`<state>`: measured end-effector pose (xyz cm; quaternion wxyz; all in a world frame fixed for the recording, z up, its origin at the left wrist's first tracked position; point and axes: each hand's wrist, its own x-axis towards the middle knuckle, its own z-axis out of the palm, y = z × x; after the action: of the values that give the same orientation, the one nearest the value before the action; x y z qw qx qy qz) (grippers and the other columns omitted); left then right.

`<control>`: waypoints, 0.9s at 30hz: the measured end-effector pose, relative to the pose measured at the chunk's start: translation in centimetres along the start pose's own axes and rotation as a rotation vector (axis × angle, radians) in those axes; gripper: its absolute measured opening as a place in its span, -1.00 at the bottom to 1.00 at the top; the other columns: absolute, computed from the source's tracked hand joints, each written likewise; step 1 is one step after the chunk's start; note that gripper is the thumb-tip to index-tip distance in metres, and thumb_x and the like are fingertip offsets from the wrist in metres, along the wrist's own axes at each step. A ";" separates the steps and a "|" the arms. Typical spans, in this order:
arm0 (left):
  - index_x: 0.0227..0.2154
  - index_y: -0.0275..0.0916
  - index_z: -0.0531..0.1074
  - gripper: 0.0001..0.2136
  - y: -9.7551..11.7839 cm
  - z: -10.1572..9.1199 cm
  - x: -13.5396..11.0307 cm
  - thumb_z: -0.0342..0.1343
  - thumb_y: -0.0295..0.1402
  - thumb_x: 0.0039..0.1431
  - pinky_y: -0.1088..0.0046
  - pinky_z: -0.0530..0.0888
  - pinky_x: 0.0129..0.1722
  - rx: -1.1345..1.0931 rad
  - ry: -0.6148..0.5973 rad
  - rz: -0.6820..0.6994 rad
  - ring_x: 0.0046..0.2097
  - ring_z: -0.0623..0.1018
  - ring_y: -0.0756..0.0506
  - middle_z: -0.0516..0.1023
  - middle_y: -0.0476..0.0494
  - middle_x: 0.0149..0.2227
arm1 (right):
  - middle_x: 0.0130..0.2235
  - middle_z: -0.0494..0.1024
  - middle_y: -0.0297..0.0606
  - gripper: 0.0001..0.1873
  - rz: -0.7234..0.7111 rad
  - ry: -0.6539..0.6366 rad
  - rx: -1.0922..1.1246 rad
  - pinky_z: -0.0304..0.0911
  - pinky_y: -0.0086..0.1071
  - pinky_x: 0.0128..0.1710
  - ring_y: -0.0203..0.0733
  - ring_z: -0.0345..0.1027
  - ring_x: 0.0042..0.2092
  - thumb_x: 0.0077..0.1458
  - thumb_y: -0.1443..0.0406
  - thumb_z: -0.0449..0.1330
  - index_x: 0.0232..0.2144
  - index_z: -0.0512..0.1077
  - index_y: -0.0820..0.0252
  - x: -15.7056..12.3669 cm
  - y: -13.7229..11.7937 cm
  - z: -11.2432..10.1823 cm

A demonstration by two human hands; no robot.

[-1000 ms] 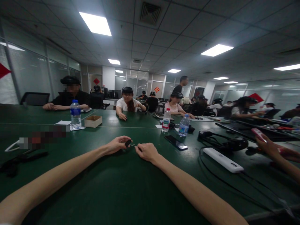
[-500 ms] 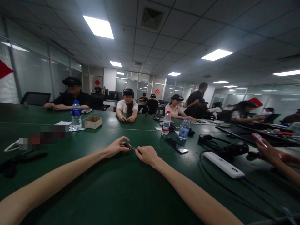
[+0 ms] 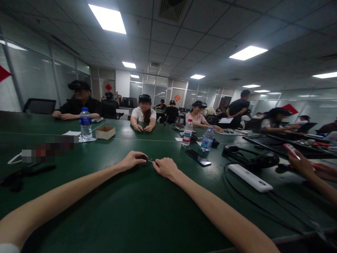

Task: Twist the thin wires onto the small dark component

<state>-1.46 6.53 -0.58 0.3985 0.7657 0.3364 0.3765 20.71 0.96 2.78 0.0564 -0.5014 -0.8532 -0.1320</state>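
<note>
Over the middle of the green table (image 3: 126,211), my left hand (image 3: 131,160) is closed on a small black object (image 3: 144,157) between thumb and fingers. From its right side a thin, pale rod-like piece (image 3: 150,161) points to my right hand (image 3: 165,167). The fingertips of my right hand are pressed together at the far end of that thin piece. The hands are a short gap apart, both low over the table. The object is too small for me to tell its exact kind, and its ends are hidden by the fingers.
Beyond my hands stand a small open box (image 3: 105,133), a large water bottle (image 3: 85,123) and two smaller bottles. To the right lie a phone (image 3: 198,157), a white power bank (image 3: 250,178) with cables, and a black headset (image 3: 252,157). A co-worker's hand (image 3: 302,163) holds a red phone.
My left hand's fingers have closed in more tightly around the black object, and its raised finger has come down. The view has tilted slightly. A standing person in the background has moved right.
</note>
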 end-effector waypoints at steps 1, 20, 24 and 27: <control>-0.23 -0.28 0.51 -0.67 -0.1 0.0 0.0 0.24 -0.21 -0.07 0.45 0.42 -0.22 0.015 0.007 0.004 -0.22 0.50 -0.10 0.55 -0.15 -0.25 | -0.30 0.55 -0.12 -0.39 0.002 -0.009 -0.003 0.24 -0.38 -0.29 -0.21 0.44 -0.34 0.28 0.02 -0.28 -0.23 0.47 0.20 0.0 -0.1 -0.1; -0.24 -0.31 0.50 -0.66 -0.1 -0.1 -0.4 0.25 -0.21 -0.08 0.47 0.42 -0.25 -0.130 -0.045 -0.076 -0.26 0.50 -0.08 0.55 -0.15 -0.28 | -0.30 0.55 -0.09 -0.38 -0.019 -0.021 -0.012 0.25 -0.35 -0.29 -0.14 0.45 -0.31 0.27 0.01 -0.29 -0.23 0.47 0.21 0.1 -0.4 0.1; -0.24 -0.35 0.48 -0.62 0.0 -0.1 -0.4 0.29 -0.22 -0.11 0.42 0.43 -0.19 -0.224 -0.032 -0.093 -0.24 0.52 -0.10 0.55 -0.21 -0.29 | -0.29 0.55 -0.10 -0.36 -0.015 -0.019 -0.001 0.25 -0.35 -0.26 -0.15 0.45 -0.29 0.28 0.01 -0.33 -0.22 0.45 0.21 0.2 -0.3 0.3; -0.25 -0.38 0.47 -0.61 0.1 0.0 -0.4 0.30 -0.20 -0.11 0.39 0.45 -0.19 -0.263 -0.033 -0.110 -0.25 0.52 -0.10 0.55 -0.24 -0.29 | -0.27 0.55 -0.09 -0.36 -0.004 -0.027 -0.001 0.26 -0.33 -0.24 -0.14 0.46 -0.26 0.29 0.01 -0.35 -0.20 0.44 0.21 0.4 -0.3 0.4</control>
<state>-1.65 6.21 -0.63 0.5210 0.6933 0.3189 0.3823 20.25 1.23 2.39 0.0445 -0.5015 -0.8548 -0.1256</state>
